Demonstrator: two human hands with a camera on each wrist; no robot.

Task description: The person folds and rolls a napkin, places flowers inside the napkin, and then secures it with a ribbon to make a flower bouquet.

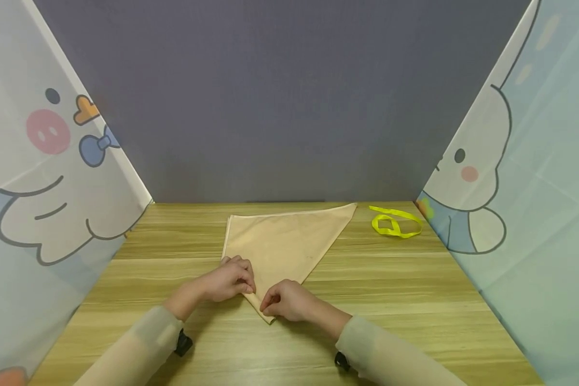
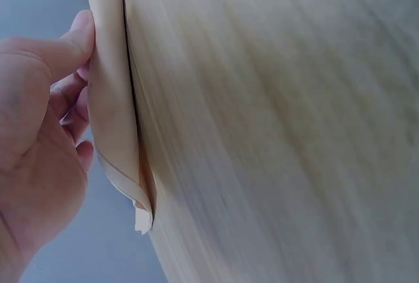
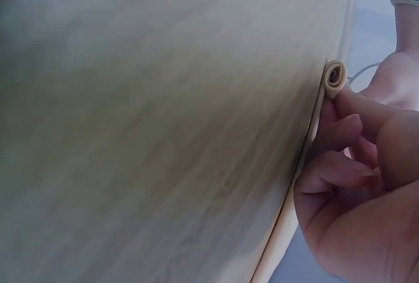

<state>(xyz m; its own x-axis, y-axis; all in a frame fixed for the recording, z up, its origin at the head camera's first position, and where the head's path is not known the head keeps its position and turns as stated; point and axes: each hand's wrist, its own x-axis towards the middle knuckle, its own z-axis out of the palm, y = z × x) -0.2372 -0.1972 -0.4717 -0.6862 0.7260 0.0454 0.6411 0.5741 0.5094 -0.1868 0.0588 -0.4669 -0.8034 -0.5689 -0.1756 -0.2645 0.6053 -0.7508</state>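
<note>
A beige cloth [image 1: 280, 241] lies on the wooden table, a broad piece tapering to a point at the far right. Its near left edge is turned up into a narrow roll [image 2: 114, 113]. My left hand [image 1: 229, 280] pinches this roll partway along, thumb on the near side and fingertips behind it. At the near corner my right hand [image 1: 289, 300] grips the roll between thumb and curled fingers. The coiled end [image 3: 334, 91] shows as a small spiral beside the right fingertips in the right wrist view.
A bright yellow ribbon [image 1: 395, 234] lies loosely looped at the table's far right. Behind the table [image 1: 391, 332] stands a dark grey panel [image 1: 289, 107]. Panels with cartoon prints [image 1: 43, 161] flank both sides.
</note>
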